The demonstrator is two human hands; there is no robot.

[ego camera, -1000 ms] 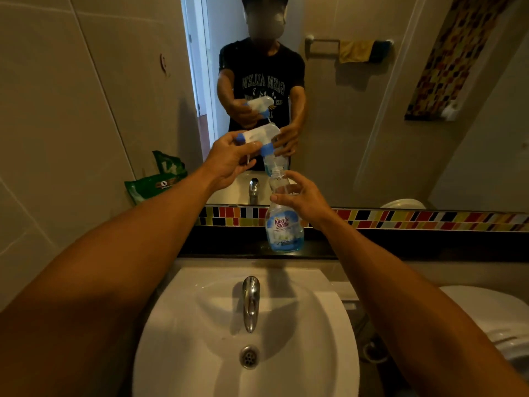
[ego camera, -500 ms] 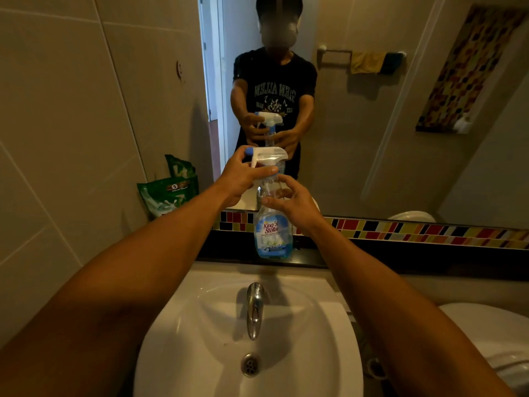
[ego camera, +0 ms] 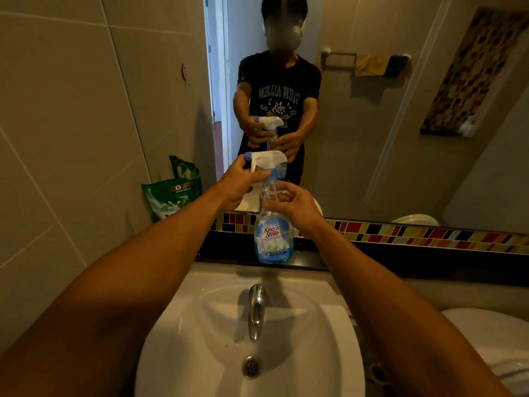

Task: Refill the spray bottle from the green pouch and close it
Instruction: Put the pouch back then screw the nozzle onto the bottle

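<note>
Fingers of the left hand grip the trigger head (right hand curls around the spray bottle).

Dim beige-tiled walls, mirror, white sink, chrome tap, mosaic strip

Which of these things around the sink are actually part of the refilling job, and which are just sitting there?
Part of the job:
- spray bottle, on the ledge, steadied by the right hand
- spray head, gripped by the left hand at the bottle's neck
- green pouch, leaning in the corner

Just lying about:
- tap
- sink
- towels on the rail, seen in the mirror
</note>
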